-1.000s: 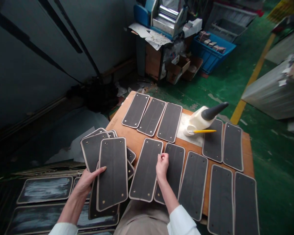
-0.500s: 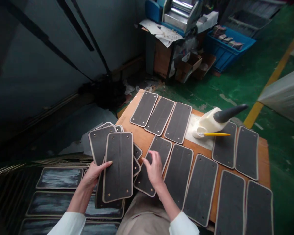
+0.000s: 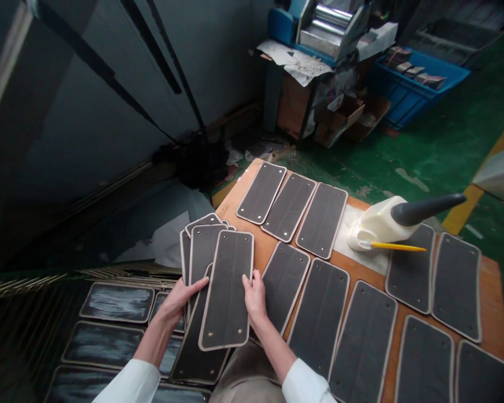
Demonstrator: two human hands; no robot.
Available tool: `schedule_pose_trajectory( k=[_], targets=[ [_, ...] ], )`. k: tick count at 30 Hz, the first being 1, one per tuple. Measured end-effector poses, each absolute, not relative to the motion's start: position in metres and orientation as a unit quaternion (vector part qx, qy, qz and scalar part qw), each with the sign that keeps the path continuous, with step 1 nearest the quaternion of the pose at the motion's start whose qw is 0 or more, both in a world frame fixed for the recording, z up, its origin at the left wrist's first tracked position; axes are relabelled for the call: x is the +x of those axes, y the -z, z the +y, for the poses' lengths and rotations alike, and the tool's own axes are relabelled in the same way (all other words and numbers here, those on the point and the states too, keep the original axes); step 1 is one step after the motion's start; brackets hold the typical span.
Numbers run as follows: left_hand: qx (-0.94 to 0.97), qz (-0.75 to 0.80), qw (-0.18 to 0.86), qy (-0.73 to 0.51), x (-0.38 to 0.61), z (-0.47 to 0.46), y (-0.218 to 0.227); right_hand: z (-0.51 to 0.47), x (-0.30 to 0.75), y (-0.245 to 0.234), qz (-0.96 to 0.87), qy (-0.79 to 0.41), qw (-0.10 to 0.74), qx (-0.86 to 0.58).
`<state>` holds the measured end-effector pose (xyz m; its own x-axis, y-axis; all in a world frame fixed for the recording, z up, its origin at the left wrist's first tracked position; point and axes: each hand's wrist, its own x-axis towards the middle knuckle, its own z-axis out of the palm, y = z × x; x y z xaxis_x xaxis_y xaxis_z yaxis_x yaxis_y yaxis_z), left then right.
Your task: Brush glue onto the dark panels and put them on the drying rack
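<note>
Pinching the right edge of the top panel (image 3: 229,291) between thumb and fingers, your right hand (image 3: 255,296) had just come over from the board (image 3: 262,240), where half a second earlier it hovered with its fingers parted. That panel was now within reach of both hands, so this seemed the moment when one piece was being singled out from the bunch. Your left hand (image 3: 174,302) was closed around the fanned stack (image 3: 201,252) at its left side, thumb lying across the front near the top panel's left edge; whether the thumb pressed on that panel too, you could not tell.

The top panel was at the near side, left of the board's middle, in front of the stack and over your lap. It was a long, dark grey rectangle with rounded corners, a pale border and a faint line down its centre. It leaned slightly, with small metal studs near its corners.

To the right, similar panels (image 3: 319,302) lay in two rows on the board, around a white bottle (image 3: 386,215). To the left lay dark panels smeared with white (image 3: 116,302).
</note>
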<state>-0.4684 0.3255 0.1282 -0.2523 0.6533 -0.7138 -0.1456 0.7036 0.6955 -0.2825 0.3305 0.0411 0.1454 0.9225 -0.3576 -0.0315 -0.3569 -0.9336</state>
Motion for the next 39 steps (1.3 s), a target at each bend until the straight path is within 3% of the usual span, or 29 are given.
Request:
schedule_pose_trajectory(
  k=[13,22,27,39],
  targets=[
    [0.166,0.737,0.557,-0.345,-0.508,0.326,-0.126,0.323,-0.266,-0.038,-0.260,-0.594,0.460,-0.606],
    [0.182,0.735,0.561,-0.333,-0.533,0.325,-0.142,0.345,-0.236,-0.030,-0.402,-0.438,0.368,-0.714],
    [0.205,0.754,0.538,-0.317,-0.550,0.325,-0.150,0.342,-0.241,-0.032,-0.394,-0.418,0.354,-0.737],
    [0.284,0.787,0.492,-0.240,-0.586,0.335,-0.188,0.334,-0.302,-0.021,-0.197,-0.528,0.472,-0.678]
  ],
)
